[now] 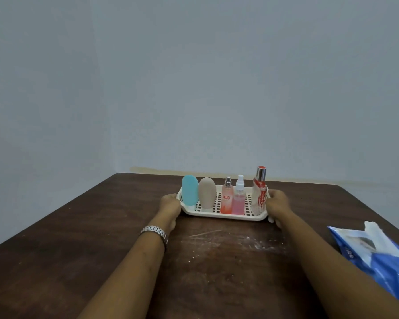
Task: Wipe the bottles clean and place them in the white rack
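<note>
Your wipes pack [382,256], crinkled blue plastic, lies beside your right forearm on the scuffed wooden table [78,238]. Your left hand [171,204] and right hand [278,203] each curl their fingers round an end of the rack [224,216]. Upright in its slotted white plastic stand a rounded blue tube [189,191], a beige tube [207,192], an orange spray [226,200], a pink spray [238,201] and a chrome-capped red bottle [259,196].

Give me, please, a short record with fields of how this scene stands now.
rack: white rack, holding five upright bottles
bottles, left to right: blue bottle, beige bottle, orange spray, pink spray, silver-capped bottle
left hand: grips the rack's left end
right hand: grips the rack's right end
aside: blue wipes pack on the table, right side
</note>
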